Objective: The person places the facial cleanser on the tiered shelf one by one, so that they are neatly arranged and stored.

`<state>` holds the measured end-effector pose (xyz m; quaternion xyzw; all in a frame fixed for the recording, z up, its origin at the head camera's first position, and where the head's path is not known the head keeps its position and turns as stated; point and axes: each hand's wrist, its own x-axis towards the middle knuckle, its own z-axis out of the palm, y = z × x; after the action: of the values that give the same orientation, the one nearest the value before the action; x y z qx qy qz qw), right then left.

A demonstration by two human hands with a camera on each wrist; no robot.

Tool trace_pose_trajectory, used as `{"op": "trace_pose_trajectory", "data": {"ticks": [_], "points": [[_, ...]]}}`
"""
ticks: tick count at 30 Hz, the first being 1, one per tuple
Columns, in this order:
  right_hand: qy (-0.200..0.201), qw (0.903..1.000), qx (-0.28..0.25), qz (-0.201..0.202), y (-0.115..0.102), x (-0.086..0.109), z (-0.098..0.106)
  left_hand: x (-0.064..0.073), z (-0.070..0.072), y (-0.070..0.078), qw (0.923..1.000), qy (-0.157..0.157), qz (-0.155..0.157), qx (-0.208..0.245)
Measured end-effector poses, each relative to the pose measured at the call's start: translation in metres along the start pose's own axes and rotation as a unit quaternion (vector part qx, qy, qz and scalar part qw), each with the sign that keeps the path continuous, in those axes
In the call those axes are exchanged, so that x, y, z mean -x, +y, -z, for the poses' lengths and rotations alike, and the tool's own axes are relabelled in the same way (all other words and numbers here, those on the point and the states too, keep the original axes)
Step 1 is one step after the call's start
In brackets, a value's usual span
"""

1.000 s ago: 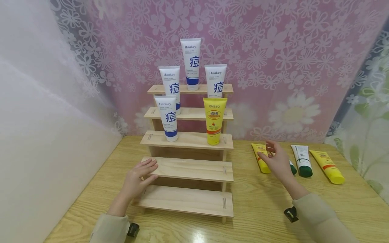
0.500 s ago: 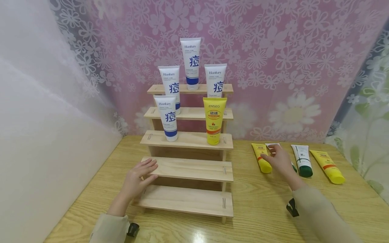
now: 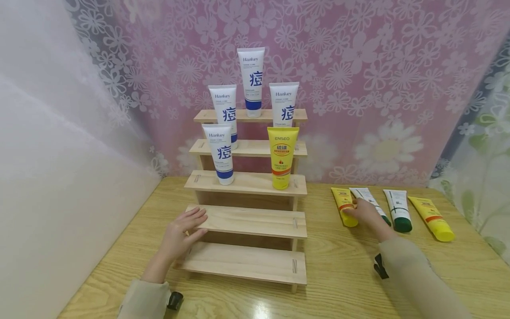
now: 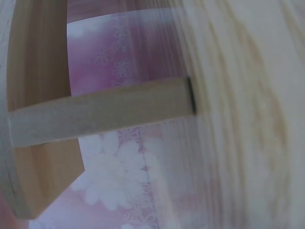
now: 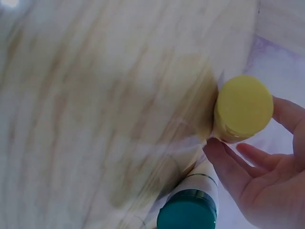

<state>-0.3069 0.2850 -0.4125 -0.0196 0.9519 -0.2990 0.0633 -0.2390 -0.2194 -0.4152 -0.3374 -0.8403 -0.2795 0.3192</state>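
Observation:
My right hand (image 3: 367, 214) is at the leftmost yellow squeeze tube (image 3: 341, 200), which lies on the table with its cap toward me. In the right wrist view, the thumb and fingers pinch this tube from both sides, near its round yellow cap (image 5: 244, 105). My left hand (image 3: 179, 232) rests on the left end of a stepped wooden display rack (image 3: 247, 221), fingers extended over the second-lowest shelf and thumb by its front edge. The left wrist view looks past the rack's support bar (image 4: 102, 110), and most of the hand is out of it.
Upright on the upper shelves are several white-and-blue tubes (image 3: 220, 150) and one yellow tube (image 3: 282, 155). Right of my right hand lie a white tube with a green cap (image 3: 364, 193), another white-and-green tube (image 3: 397, 208) and a yellow tube (image 3: 432, 217). A floral curtain (image 3: 358, 88) hangs behind.
My right hand has lowered and closed in on the leftmost yellow tube, uncovering more of the white tube beside it. The left hand stays on the shelf.

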Motion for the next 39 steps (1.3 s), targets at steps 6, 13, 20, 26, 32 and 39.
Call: {"op": "trace_pose_trajectory", "data": {"ticks": [6, 13, 20, 26, 32, 39], "points": [[-0.011, 0.9998, 0.012, 0.007, 0.005, -0.007, -0.001, 0.0, -0.001, -0.001, 0.9997, 0.016, -0.016, 0.002], [-0.029, 0.9993, 0.022, -0.004, 0.004, -0.01, 0.001, -0.001, 0.0, 0.0, 1.0, 0.007, -0.002, 0.006], [-0.046, 0.9989, 0.004, -0.007, 0.003, -0.009, 0.003, 0.0, -0.001, 0.0, 0.9999, 0.013, -0.002, -0.003], [-0.044, 0.9989, 0.014, -0.011, 0.0, -0.004, -0.001, 0.0, -0.001, 0.0, 0.9999, 0.014, -0.003, -0.007], [-0.028, 0.9995, 0.005, -0.016, -0.003, 0.002, -0.005, 0.0, -0.002, -0.001, 0.9999, 0.013, -0.007, -0.007], [-0.008, 0.9999, -0.011, -0.006, -0.007, 0.008, -0.008, 0.001, -0.002, -0.002, 0.9999, 0.01, 0.001, -0.012]]}}
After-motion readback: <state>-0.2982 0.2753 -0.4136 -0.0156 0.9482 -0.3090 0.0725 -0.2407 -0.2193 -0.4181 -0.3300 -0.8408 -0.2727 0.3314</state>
